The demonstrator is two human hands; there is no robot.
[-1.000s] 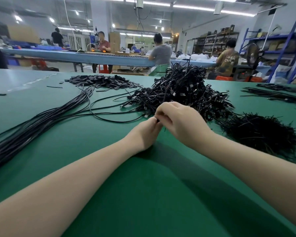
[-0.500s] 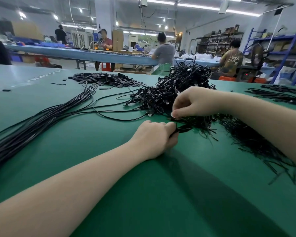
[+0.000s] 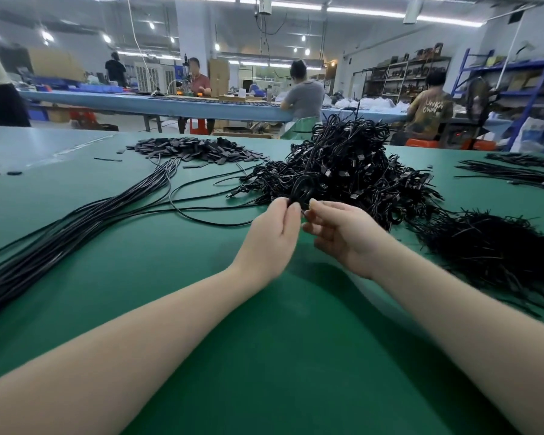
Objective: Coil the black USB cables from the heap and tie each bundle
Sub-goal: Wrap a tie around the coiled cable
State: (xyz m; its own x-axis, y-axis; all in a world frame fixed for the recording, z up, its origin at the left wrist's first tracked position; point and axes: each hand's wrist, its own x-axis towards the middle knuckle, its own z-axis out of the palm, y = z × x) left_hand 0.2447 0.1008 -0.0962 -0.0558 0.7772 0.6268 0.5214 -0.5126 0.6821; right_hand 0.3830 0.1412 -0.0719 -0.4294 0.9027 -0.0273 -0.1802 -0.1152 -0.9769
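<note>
Head view: both forearms reach forward over the green table (image 3: 201, 309), hands meeting at centre. The left hand (image 3: 272, 237) and right hand (image 3: 343, 233) each pinch the near edge of a small coiled cable bundle (image 3: 302, 191), held upright just above the table. Directly behind it lies the heap of black USB cables (image 3: 352, 164); loose straight cables (image 3: 76, 227) fan left, short black ties (image 3: 490, 246) lie right

I see a green worktable (image 3: 264, 356), a long blue bench (image 3: 157, 105) with seated workers, blue shelving (image 3: 540, 89) at right, and ceiling strip lights (image 3: 365, 11).
</note>
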